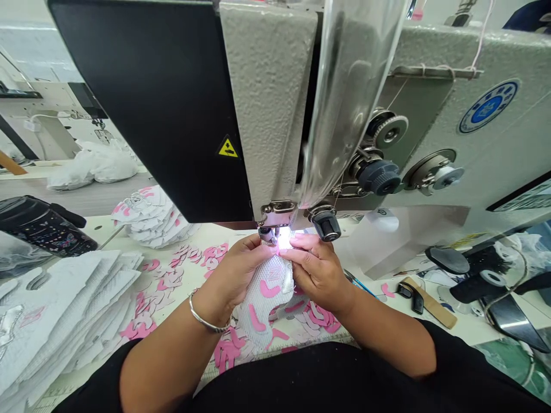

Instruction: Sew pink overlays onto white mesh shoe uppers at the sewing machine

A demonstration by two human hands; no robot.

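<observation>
A white mesh shoe upper piece point(258, 304) with pink curved patches lies under the lit needle area of a sewing machine point(269, 97). My left hand point(236, 269) grips its left edge, thumb and fingers closed close to the presser foot point(267, 234). On the other side, my right hand point(316, 269) is closed on the piece's right edge, its fingertips beside the bright lamp glow. Glare hides the exact stitching spot. Loose pink patches point(228, 350) lie beneath and around the piece.
Stacks of white mesh pieces point(64, 321) and patched pieces point(150, 221) stand at left, near a black bottle point(43, 223). A clear shield point(348, 97) hangs before the machine. Blue-handled tweezers point(359, 282), a black clip point(412, 295) and a thread spool point(477, 284) lie at right.
</observation>
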